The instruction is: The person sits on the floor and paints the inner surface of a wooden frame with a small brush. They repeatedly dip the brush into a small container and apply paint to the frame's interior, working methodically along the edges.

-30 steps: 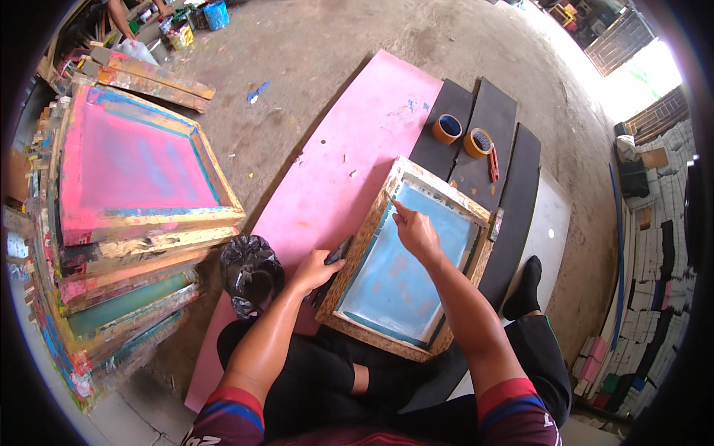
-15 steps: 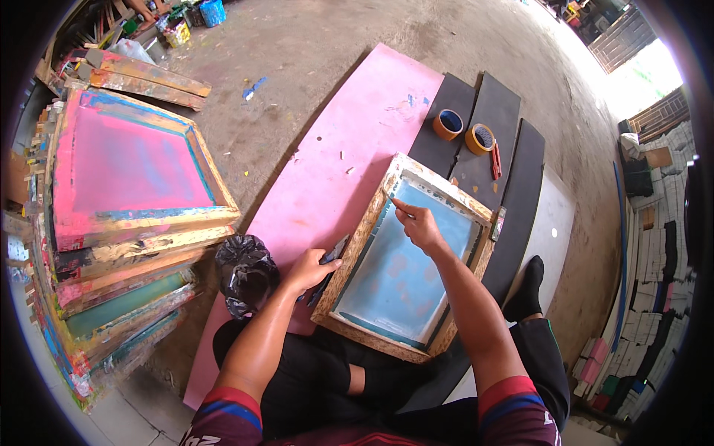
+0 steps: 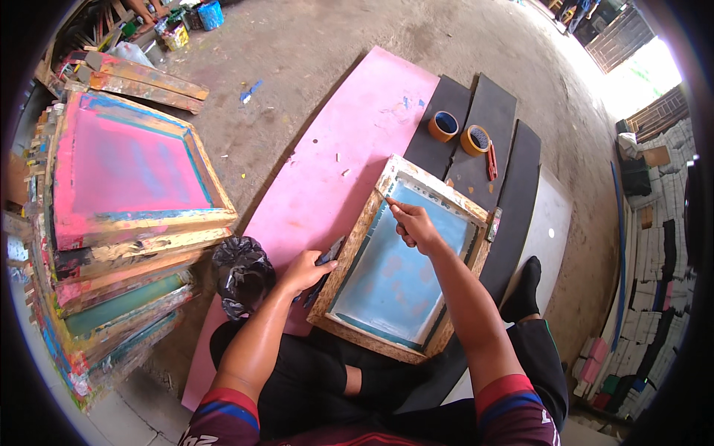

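right hand (image 3: 413,227): fingers closed in a pinch on a thin tool (image 3: 384,196), tip at the upper left inner corner of a wooden screen frame (image 3: 351,249). left hand (image 3: 303,272): fingers curled round a dark object (image 3: 329,254), bluish-black, just outside the frame's left rail, thumb at the rail edge; mostly covered by the hand, could be a tool, can't say for sure.

frame lies at a slant in front of the person, between the forearms, partly over a pink sheet (image 3: 335,134) and partly over black strips (image 3: 487,111). mesh (image 3: 387,282) inside is light blue with faint brownish patches, darker teal along the edges. crumpled black plastic bag (image 3: 242,275) beside the left forearm. past the frame's far end, on the black strips: tape roll with dark blue inside (image 3: 444,128), orange-yellow tape roll (image 3: 475,141), red cutter (image 3: 491,162) touching or just beside the second roll. white board (image 3: 547,215) on the right, black-socked foot (image 3: 523,290) at its near part. far left: stack of paint-stained screens, top one a pink screen (image 3: 141,160), planks (image 3: 149,82) behind it.
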`<control>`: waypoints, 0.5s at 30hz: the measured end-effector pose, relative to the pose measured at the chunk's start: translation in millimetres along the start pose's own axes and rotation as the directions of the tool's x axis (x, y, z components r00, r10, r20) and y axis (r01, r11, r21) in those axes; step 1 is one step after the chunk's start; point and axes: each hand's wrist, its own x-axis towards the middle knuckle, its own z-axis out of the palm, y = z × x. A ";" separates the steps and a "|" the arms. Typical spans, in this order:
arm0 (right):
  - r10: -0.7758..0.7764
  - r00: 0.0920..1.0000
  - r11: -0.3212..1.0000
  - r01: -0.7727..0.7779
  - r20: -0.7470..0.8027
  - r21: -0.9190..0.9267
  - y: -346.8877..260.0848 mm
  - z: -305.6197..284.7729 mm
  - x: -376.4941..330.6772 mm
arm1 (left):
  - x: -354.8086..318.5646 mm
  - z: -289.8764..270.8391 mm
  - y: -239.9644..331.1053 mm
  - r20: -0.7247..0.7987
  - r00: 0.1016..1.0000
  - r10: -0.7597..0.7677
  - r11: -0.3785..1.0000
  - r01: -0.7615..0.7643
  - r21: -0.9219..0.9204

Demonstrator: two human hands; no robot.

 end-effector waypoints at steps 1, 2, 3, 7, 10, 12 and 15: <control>-0.024 1.000 0.999 0.024 -0.008 -0.036 3.8 0.7 1.1 | -2.3 0.0 4.5 0.000 1.000 -0.003 1.000 0.003 0.001; -0.128 0.991 0.983 0.121 -0.046 -0.139 12.9 2.1 5.4 | -2.0 0.1 4.2 0.002 1.000 -0.006 1.000 0.006 0.005; -0.234 0.969 0.947 0.210 -0.074 -0.244 24.3 4.5 9.8 | -0.9 0.5 2.7 0.005 1.000 -0.009 1.000 0.009 0.010; -0.530 0.833 0.708 0.330 -0.160 -0.624 40.1 15.7 4.0 | -0.5 -0.3 0.1 0.019 1.000 -0.009 1.000 0.009 -0.026; -0.412 0.885 0.777 0.217 -0.216 -0.591 26.5 22.4 -14.4 | 1.0 -2.8 -6.0 0.029 0.999 -0.019 1.000 0.019 -0.015; -0.389 0.884 0.775 0.163 -0.258 -0.611 24.7 23.2 -25.9 | -0.7 -1.9 -1.7 0.026 0.999 -0.035 0.999 0.036 -0.007; -0.413 0.864 0.743 0.137 -0.289 -0.655 31.0 22.8 -37.1 | -3.1 -1.4 6.5 0.021 0.999 -0.033 0.999 0.033 0.000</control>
